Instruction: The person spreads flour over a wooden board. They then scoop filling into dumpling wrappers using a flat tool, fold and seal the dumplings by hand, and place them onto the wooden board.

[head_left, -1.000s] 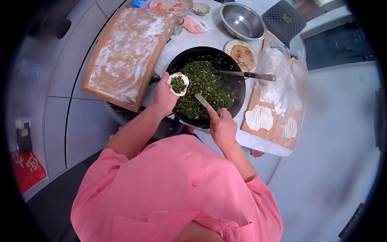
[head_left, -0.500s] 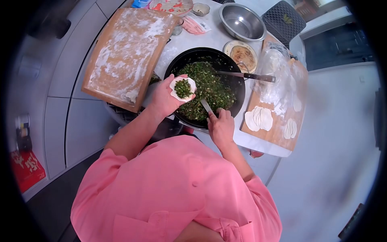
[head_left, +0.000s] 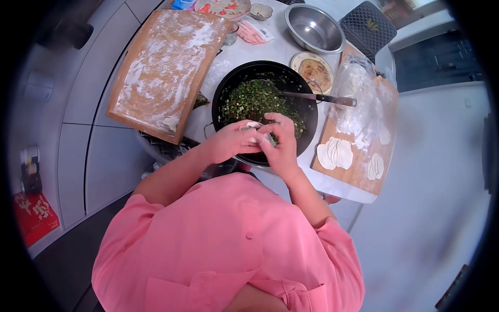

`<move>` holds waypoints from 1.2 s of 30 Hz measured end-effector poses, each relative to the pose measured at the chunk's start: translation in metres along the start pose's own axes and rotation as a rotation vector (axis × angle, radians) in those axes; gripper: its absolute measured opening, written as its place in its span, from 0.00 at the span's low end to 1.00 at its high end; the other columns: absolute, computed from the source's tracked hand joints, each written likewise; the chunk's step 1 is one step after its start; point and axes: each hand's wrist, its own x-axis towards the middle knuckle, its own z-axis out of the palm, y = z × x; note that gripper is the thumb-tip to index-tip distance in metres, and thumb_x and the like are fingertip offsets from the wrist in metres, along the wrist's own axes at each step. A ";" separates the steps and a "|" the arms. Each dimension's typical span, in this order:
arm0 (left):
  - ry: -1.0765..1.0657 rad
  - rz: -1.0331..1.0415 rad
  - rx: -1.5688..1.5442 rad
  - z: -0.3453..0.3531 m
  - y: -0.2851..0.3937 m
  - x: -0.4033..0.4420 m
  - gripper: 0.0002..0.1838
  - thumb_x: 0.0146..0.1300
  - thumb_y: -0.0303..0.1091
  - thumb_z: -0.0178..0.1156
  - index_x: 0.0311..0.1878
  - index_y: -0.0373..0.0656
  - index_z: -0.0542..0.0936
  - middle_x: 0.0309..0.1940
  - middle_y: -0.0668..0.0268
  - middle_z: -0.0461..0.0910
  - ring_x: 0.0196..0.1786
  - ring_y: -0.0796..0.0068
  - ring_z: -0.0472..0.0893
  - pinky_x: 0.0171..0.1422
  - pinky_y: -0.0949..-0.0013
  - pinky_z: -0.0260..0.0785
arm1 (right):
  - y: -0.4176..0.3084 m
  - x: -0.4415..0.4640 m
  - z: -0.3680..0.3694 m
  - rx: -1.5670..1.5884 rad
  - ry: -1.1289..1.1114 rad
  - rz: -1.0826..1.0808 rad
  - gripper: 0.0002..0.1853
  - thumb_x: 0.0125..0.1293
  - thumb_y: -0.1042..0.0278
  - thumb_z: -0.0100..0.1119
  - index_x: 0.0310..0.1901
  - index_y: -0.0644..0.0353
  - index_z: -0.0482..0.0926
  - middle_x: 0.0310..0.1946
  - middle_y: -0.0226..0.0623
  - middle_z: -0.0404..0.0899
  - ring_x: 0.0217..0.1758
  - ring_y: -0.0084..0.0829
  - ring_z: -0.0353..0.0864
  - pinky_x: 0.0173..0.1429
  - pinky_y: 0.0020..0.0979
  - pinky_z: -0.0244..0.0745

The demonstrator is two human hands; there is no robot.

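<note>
My left hand (head_left: pixel 232 142) is curled around a white dumpling wrapper (head_left: pixel 253 126), held over the near side of a black pan (head_left: pixel 306 119). Against its right edge, the fingers of my right hand (head_left: pixel 282 145) are pinched on the dough. Most of the wrapper and the filling inside it are hidden by my fingers. Chopped green filling (head_left: pixel 254 99) lies heaped in the pan. A pale sliver shows beside my right fingers; whether it is the small spreader I cannot tell. A long-handled utensil (head_left: pixel 335 100) rests across the pan's right rim.
A floured wooden board (head_left: pixel 161 73) lies left. On the right board (head_left: pixel 351 174) are stacked wrappers (head_left: pixel 335 153), more wrappers (head_left: pixel 375 166) and a plastic bag (head_left: pixel 356 99). Behind the pan are a plate with a flatbread (head_left: pixel 315 75) and a steel bowl (head_left: pixel 315 31).
My right hand has come up and left from the pan to meet my left hand at the wrapper. My left hand has moved slightly right and nearer my body, and the filling is now covered.
</note>
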 end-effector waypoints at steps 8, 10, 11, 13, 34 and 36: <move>-0.038 0.031 0.140 0.006 -0.003 -0.002 0.19 0.69 0.38 0.47 0.56 0.34 0.66 0.51 0.57 0.70 0.53 0.67 0.74 0.59 0.64 0.69 | 0.018 0.002 0.005 0.238 -0.062 0.187 0.05 0.53 0.71 0.60 0.31 0.61 0.79 0.46 0.42 0.73 0.51 0.38 0.70 0.57 0.34 0.64; 0.021 0.057 0.106 0.006 -0.004 -0.003 0.17 0.70 0.37 0.45 0.55 0.35 0.68 0.48 0.59 0.73 0.50 0.68 0.77 0.56 0.67 0.72 | 0.017 0.000 0.004 0.324 -0.052 0.208 0.07 0.54 0.71 0.59 0.35 0.62 0.78 0.44 0.41 0.73 0.48 0.33 0.72 0.54 0.29 0.65; 0.020 0.055 0.107 0.006 -0.003 -0.003 0.17 0.70 0.37 0.45 0.55 0.35 0.68 0.48 0.59 0.73 0.50 0.68 0.77 0.56 0.67 0.72 | 0.016 -0.002 0.004 0.325 -0.050 0.209 0.07 0.54 0.71 0.59 0.35 0.62 0.78 0.44 0.41 0.73 0.48 0.33 0.72 0.54 0.29 0.65; 0.074 0.060 -0.041 0.004 -0.001 -0.005 0.17 0.70 0.37 0.44 0.52 0.33 0.71 0.54 0.57 0.70 0.53 0.68 0.75 0.59 0.66 0.68 | 0.015 -0.007 0.004 0.517 0.178 0.424 0.14 0.53 0.66 0.61 0.40 0.61 0.76 0.40 0.40 0.75 0.42 0.29 0.74 0.48 0.26 0.68; -0.109 0.148 0.175 0.015 0.021 -0.030 0.22 0.70 0.40 0.42 0.57 0.32 0.70 0.63 0.58 0.61 0.46 0.77 0.72 0.52 0.73 0.64 | 0.001 -0.007 0.022 0.580 -0.455 0.390 0.25 0.71 0.50 0.35 0.40 0.63 0.77 0.21 0.33 0.76 0.24 0.24 0.72 0.31 0.26 0.67; -0.095 0.036 0.269 0.016 0.022 -0.032 0.24 0.71 0.43 0.40 0.60 0.33 0.66 0.59 0.60 0.66 0.42 0.78 0.72 0.49 0.73 0.65 | 0.005 -0.009 0.026 0.869 -0.459 0.630 0.29 0.72 0.46 0.31 0.34 0.63 0.77 0.20 0.31 0.74 0.20 0.19 0.67 0.25 0.21 0.61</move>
